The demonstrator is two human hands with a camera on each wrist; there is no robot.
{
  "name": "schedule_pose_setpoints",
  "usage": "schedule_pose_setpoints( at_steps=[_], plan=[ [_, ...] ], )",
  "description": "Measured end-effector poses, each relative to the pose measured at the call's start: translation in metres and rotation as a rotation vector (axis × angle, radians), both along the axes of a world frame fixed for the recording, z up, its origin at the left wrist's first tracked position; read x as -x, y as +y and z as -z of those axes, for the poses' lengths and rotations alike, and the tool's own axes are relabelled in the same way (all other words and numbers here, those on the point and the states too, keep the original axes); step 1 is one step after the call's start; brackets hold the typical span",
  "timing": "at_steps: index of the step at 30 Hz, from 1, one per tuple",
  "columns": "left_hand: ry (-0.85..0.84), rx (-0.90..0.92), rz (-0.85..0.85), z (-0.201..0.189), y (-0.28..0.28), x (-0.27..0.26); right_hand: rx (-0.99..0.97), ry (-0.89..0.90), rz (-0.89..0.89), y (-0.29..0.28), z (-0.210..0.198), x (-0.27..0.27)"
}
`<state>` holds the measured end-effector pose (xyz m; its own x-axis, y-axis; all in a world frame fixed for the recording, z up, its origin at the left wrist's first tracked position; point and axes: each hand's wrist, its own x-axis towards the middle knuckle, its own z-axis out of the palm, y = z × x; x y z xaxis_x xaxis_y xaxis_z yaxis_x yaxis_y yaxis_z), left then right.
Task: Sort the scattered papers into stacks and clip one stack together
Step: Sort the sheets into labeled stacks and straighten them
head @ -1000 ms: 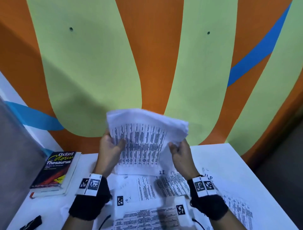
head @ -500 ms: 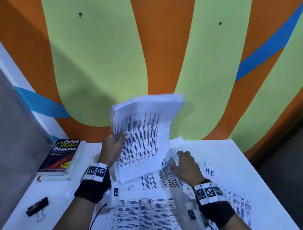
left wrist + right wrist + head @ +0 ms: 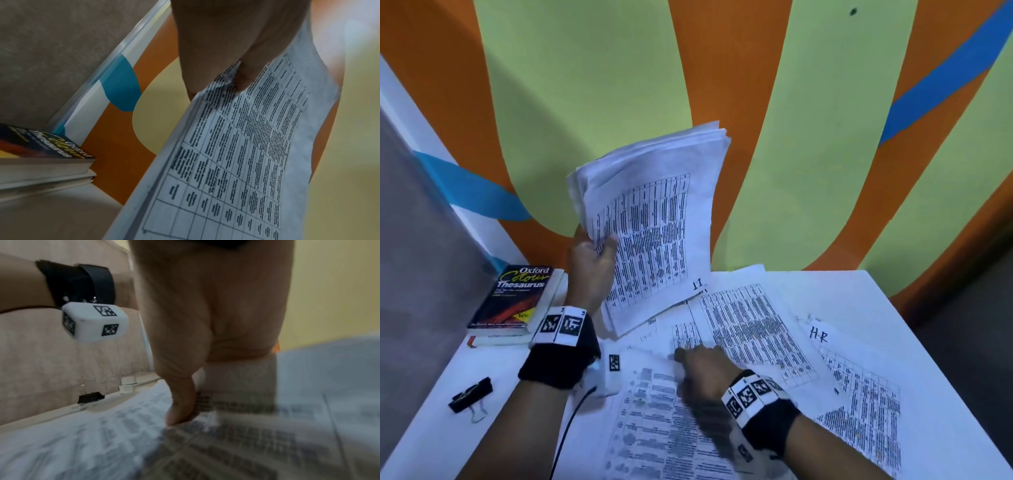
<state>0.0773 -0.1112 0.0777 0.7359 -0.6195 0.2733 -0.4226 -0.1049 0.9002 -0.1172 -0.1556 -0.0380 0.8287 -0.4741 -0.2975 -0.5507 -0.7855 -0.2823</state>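
Note:
My left hand (image 3: 592, 260) grips a thick stack of printed papers (image 3: 654, 233) by its left edge and holds it upright above the table's back. "IT" is handwritten on its lower corner. The left wrist view shows the thumb (image 3: 244, 76) pressed on the stack's top sheet (image 3: 246, 146). My right hand (image 3: 688, 356) is blurred, low over the loose printed sheets (image 3: 750, 332) in the middle of the table. In the right wrist view its thumb (image 3: 180, 410) pinches a sheet (image 3: 240, 378) that curls up toward the fingers. A black binder clip (image 3: 470, 395) lies at the front left.
An Oxford thesaurus (image 3: 513, 301) lies on another book at the back left of the white table (image 3: 859, 294). A sheet marked "H.R" (image 3: 859, 377) lies on the right. More printed pages (image 3: 654, 428) cover the near middle. The painted wall stands right behind the table.
My right hand let go of the stack, dropped to the loose sheets and slid nearer. The left hand alone now holds the stack, tilted to the left.

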Motion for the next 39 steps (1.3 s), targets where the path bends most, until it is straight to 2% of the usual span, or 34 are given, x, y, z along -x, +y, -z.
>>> schedule_pose_setpoints(
  at_steps=[2,4,8,11,14,16,18,22,26,29,32,34,36,39],
  plan=[
    [-0.007,0.044,0.006,-0.002,0.001,0.003,-0.018,-0.08,0.03,-0.002,-0.009,0.007],
    [-0.01,0.096,0.003,-0.004,0.001,0.004,-0.068,-0.136,0.137,-0.011,-0.02,0.023],
    [-0.001,0.151,-0.021,-0.006,0.0,0.005,-0.179,-0.264,0.491,-0.051,-0.031,0.075],
    [0.042,0.155,-0.034,-0.004,-0.007,0.008,-0.134,-0.283,0.774,-0.092,-0.023,0.11],
    [0.065,0.182,-0.049,-0.005,-0.016,0.014,-0.038,-0.118,0.987,-0.112,-0.007,0.121],
    [0.069,0.221,-0.066,-0.004,-0.019,0.016,-0.006,0.002,1.033,-0.115,0.003,0.116],
    [0.058,0.177,-0.098,-0.001,-0.02,0.013,-0.018,0.026,1.087,-0.114,0.007,0.109],
    [0.066,0.094,-0.131,0.006,-0.016,0.007,-0.089,-0.028,1.011,-0.116,0.009,0.103],
    [0.066,0.089,-0.125,0.004,-0.007,0.007,-0.048,-0.25,0.943,-0.113,-0.004,0.11],
    [0.087,0.106,-0.147,0.006,-0.001,0.0,0.03,-0.344,0.832,-0.118,-0.035,0.124],
    [0.078,0.168,-0.177,0.002,0.002,-0.005,-0.015,-0.452,0.686,-0.128,-0.081,0.14],
    [0.051,0.201,-0.213,-0.005,0.005,-0.008,-0.058,-0.464,0.581,-0.126,-0.116,0.145],
    [0.034,0.243,-0.237,-0.012,0.009,-0.01,-0.058,-0.4,0.501,-0.125,-0.142,0.145],
    [0.013,0.288,-0.258,-0.019,0.018,-0.014,-0.091,-0.282,0.382,-0.118,-0.155,0.127]
  ],
)
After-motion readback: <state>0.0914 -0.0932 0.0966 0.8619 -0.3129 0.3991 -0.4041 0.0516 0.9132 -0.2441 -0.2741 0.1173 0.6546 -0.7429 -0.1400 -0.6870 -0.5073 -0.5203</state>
